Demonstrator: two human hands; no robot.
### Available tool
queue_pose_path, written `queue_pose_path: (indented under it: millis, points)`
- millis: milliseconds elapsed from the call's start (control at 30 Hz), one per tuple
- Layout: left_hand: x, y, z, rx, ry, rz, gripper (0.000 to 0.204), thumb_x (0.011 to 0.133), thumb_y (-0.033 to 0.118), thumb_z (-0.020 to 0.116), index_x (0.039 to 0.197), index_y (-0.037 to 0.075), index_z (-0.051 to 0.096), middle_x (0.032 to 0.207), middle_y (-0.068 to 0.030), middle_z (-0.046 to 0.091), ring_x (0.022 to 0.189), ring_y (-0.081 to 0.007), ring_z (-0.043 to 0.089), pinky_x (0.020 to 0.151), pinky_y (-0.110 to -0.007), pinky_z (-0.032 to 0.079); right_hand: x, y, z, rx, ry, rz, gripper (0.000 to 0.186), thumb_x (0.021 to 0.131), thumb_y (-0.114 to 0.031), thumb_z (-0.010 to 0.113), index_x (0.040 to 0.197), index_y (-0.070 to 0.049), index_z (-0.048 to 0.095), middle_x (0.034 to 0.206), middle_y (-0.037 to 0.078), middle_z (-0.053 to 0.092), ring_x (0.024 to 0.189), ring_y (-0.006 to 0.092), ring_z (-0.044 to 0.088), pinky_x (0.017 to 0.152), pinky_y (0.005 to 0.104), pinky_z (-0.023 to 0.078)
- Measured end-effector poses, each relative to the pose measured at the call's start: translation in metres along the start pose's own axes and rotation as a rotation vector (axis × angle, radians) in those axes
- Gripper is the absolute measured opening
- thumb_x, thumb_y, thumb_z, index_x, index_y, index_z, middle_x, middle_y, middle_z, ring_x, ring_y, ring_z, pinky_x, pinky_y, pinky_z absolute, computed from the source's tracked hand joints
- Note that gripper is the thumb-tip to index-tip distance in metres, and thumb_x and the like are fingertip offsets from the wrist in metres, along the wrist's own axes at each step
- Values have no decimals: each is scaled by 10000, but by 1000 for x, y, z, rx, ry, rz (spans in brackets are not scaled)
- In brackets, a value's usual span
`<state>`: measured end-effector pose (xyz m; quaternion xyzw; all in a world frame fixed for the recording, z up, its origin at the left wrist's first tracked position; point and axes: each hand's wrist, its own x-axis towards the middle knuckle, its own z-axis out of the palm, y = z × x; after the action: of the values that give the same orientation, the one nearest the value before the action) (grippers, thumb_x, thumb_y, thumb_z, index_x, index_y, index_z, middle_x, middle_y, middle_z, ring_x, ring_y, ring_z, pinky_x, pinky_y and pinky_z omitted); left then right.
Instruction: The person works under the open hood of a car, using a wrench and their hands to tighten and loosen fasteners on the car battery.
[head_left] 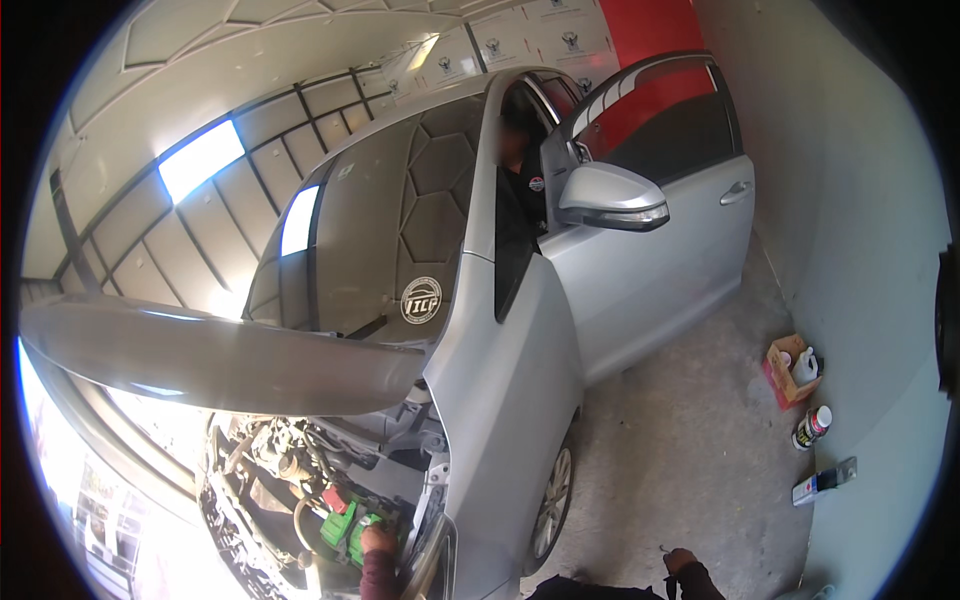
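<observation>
Left hand touches green battery left of fender, grip unclear; right hand clasps small item over open floor.

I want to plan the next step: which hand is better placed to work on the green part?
Probably the left hand: it's at the green part in the engine bay, while the right hand is out beside the car.

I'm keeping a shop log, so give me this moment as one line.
Left hand: on green battery | Right hand: holding small item, kind unclear | Hood: raised | Front door: open
</observation>
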<state>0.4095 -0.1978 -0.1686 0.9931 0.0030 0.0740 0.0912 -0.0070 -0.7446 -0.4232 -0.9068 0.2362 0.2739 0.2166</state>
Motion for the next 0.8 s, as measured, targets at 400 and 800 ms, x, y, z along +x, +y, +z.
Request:
queue_pose_path:
  millis: [400,800]
  points:
    - [1,0,-3,-37,-76,6,437,766,494,601,775,69,702,803,-167,668,790,-344,644,730,-430,502,6,4,13,113,11,69,440,851,-336,412,931,28,647,1002,257,615,972,390,587,878,454,453]
    - [1,-11,6,-34,46,39,398,751,447,619,677,61,684,711,-175,648,709,-365,637,665,-452,499,12,-11,4,61,-49,12,442,884,-315,380,954,34,642,1009,244,614,1007,376,578,898,454,441]
